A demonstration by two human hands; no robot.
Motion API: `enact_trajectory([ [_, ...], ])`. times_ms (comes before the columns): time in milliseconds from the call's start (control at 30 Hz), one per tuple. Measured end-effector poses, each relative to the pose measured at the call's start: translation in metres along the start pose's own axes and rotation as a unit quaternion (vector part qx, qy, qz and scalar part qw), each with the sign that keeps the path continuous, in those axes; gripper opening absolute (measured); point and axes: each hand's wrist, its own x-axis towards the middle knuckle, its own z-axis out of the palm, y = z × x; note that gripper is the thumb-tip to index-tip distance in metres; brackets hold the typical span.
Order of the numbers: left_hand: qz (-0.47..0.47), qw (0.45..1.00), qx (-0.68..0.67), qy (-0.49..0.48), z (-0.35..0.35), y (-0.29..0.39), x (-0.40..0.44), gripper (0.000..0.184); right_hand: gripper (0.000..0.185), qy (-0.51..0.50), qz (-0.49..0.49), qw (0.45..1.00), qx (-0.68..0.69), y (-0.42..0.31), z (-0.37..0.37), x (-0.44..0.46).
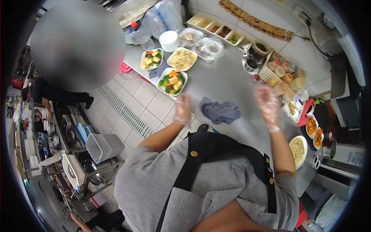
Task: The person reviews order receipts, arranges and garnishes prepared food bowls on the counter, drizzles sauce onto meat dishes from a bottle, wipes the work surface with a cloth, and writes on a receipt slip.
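My left hand (183, 108), in a clear plastic glove, is at the near left edge of the steel counter, just below a bowl of broccoli, carrot and tofu-like cubes (172, 82). Nothing shows in its loosely extended fingers. My right hand (267, 103), gloved the same way, hovers over the right part of the counter near the sauce bottles (285, 77). It looks empty, its fingers slightly bent. A crumpled blue-grey cloth (219, 110) lies between my hands. Behind the vegetable bowl stand a bowl of rice or grain (182, 59) and a second vegetable bowl (151, 59).
Stacked white dishes (169, 40) and plastic bags (209, 48) stand at the back, before a row of ingredient tubs (214, 28). On the right are an oval rice bowl (298, 151) and orange food dishes (318, 137). A person (50, 87) stands at left.
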Motion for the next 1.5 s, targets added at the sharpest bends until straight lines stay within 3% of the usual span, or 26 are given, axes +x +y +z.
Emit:
enact_trajectory([
  [67, -0.066, 0.991, 0.009, 0.114, -0.056, -0.027, 0.048, 0.025, 0.019, -0.126, 0.029, 0.992, -0.009, 0.038, 0.084, 0.014],
  [100, -0.074, 0.989, 0.058, 0.118, -0.081, -0.041, 0.069, 0.025, 0.022, -0.237, 0.021, 0.955, 0.177, 0.091, 0.127, 0.022],
  [133, -0.074, 0.989, 0.059, 0.112, -0.100, -0.048, 0.086, 0.025, 0.023, -0.280, 0.128, 0.933, 0.185, 0.093, 0.159, 0.029],
  [167, -0.115, 0.990, 0.061, 0.055, -0.116, -0.055, 0.100, 0.028, 0.025, -0.319, 0.233, 0.898, 0.192, 0.089, 0.196, 0.035],
  [233, -0.157, 0.985, 0.064, -0.006, -0.128, -0.062, 0.117, 0.034, 0.023, -0.288, 0.247, 0.913, 0.152, 0.102, 0.265, 0.057],
  [300, -0.252, 0.956, -0.025, -0.145, -0.132, -0.062, 0.130, 0.043, 0.021, -0.293, 0.291, 0.908, 0.078, 0.066, 0.294, 0.086],
  [333, -0.297, 0.929, -0.069, -0.211, -0.133, -0.062, 0.135, 0.049, 0.020, -0.303, 0.283, 0.910, 0.031, 0.071, 0.314, 0.099],
  [467, -0.296, 0.928, -0.103, -0.203, -0.121, -0.074, 0.140, 0.048, 0.019, -0.363, 0.098, 0.914, -0.148, 0.168, 0.383, 0.133],
  [500, -0.281, 0.932, -0.135, -0.187, -0.113, -0.103, 0.148, 0.049, 0.020, -0.302, 0.042, 0.943, -0.132, 0.171, 0.379, 0.130],
  [567, -0.256, 0.946, -0.126, -0.156, -0.108, -0.129, 0.145, 0.057, 0.022, -0.205, -0.008, 0.969, -0.135, 0.174, 0.356, 0.126],
  [600, -0.208, 0.948, -0.129, -0.203, -0.111, -0.135, 0.142, 0.063, 0.025, -0.170, 0.043, 0.978, -0.110, 0.170, 0.347, 0.119],
  [633, -0.165, 0.950, -0.153, -0.215, -0.110, -0.102, 0.133, 0.058, 0.027, -0.127, 0.091, 0.984, -0.085, 0.167, 0.331, 0.112],
  [667, -0.178, 0.938, -0.151, -0.256, -0.108, -0.106, 0.136, 0.058, 0.025, -0.051, 0.021, 0.998, -0.006, 0.149, 0.301, 0.093],
  [700, -0.196, 0.941, -0.120, -0.248, -0.101, -0.087, 0.132, 0.052, 0.026, -0.062, 0.052, 0.997, -0.001, 0.158, 0.283, 0.086],
  [833, -0.146, 0.888, -0.099, -0.425, -0.046, -0.033, 0.143, 0.044, 0.028, -0.063, 0.154, 0.986, 0.004, 0.157, 0.162, 0.064],
  [867, -0.130, 0.881, -0.077, -0.449, -0.022, -0.017, 0.145, 0.043, 0.028, -0.039, 0.156, 0.987, -0.002, 0.148, 0.136, 0.054],
  [900, -0.115, 0.874, -0.054, -0.469, -0.002, -0.003, 0.146, 0.041, 0.027, 0.066, 0.138, 0.988, -0.022, 0.139, 0.111, 0.041],
  [933, -0.104, 0.868, -0.053, -0.482, 0.023, 0.007, 0.147, 0.041, 0.027, 0.169, 0.118, 0.978, -0.042, 0.126, 0.087, 0.029],
  [1000, -0.080, 0.836, -0.003, -0.543, 0.086, 0.017, 0.147, 0.043, 0.025, 0.236, 0.093, 0.966, -0.040, 0.098, 0.036, 0.008],
  [1033, -0.114, 0.823, 0.000, -0.557, 0.116, 0.020, 0.144, 0.045, 0.024, 0.286, 0.066, 0.955, -0.033, 0.082, 0.012, -0.003],
  [1067, -0.104, 0.817, 0.008, -0.568, 0.140, 0.034, 0.137, 0.045, 0.024, 0.303, 0.069, 0.950, -0.033, 0.064, -0.014, -0.013],
  [1133, -0.172, 0.794, 0.013, -0.583, 0.184, 0.061, 0.117, 0.045, 0.023, 0.341, 0.065, 0.933, -0.097, 0.033, -0.064, -0.035],
  [1233, -0.141, 0.767, 0.052, -0.624, 0.239, 0.083, 0.098, 0.046, 0.020, 0.387, 0.056, 0.899, -0.200, 0.012, -0.127, -0.073],
  [1267, -0.124, 0.752, 0.075, -0.643, 0.260, 0.085, 0.095, 0.046, 0.017, 0.392, 0.093, 0.903, -0.147, 0.005, -0.144, -0.085],
  [1367, -0.101, 0.704, 0.165, -0.683, 0.303, 0.087, 0.097, 0.050, 0.014, 0.450, 0.046, 0.868, -0.207, -0.005, -0.193, -0.105],
  [1500, -0.060, 0.692, 0.199, -0.692, 0.331, 0.084, 0.097, 0.049, 0.017, 0.488, -0.034, 0.810, -0.323, -0.015, -0.239, -0.116],
])
